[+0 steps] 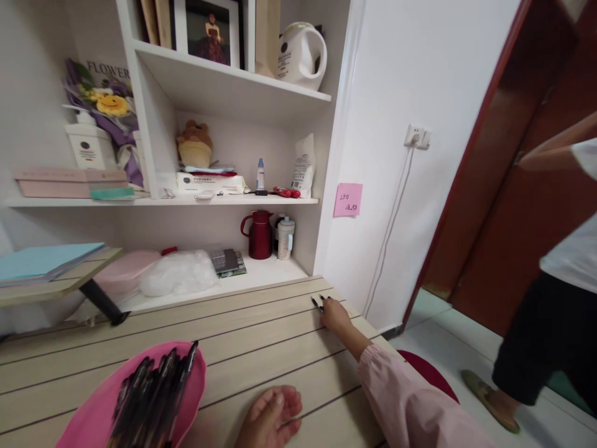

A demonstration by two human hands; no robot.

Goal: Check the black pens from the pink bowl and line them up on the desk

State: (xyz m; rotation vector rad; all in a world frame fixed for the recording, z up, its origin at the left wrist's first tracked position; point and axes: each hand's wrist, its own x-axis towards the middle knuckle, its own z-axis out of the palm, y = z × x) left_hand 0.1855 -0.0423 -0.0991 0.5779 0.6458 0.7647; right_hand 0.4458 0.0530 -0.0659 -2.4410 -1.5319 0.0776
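My right hand point(336, 314) reaches to the far right part of the wood-slat table, fingers closed around what look like black pens point(318, 305). Their dark ends stick out to the left of the fingers; the rest is hidden by the hand. Near the front edge my left hand point(273, 414) rests palm inward, holding nothing, with fingers loosely bent and the thumb apart. To its left stands a pink container point(198, 389) with several black pens point(153, 392) lying in it, their ends pointing away from me.
Behind the table rises a white shelf unit point(233, 74) with a dark red jug point(260, 235) and a light cup point(285, 239). A small raised stand point(105, 264) carries blue papers point(46, 261) at left. A person point(550, 280) is at right, by a red-brown door.
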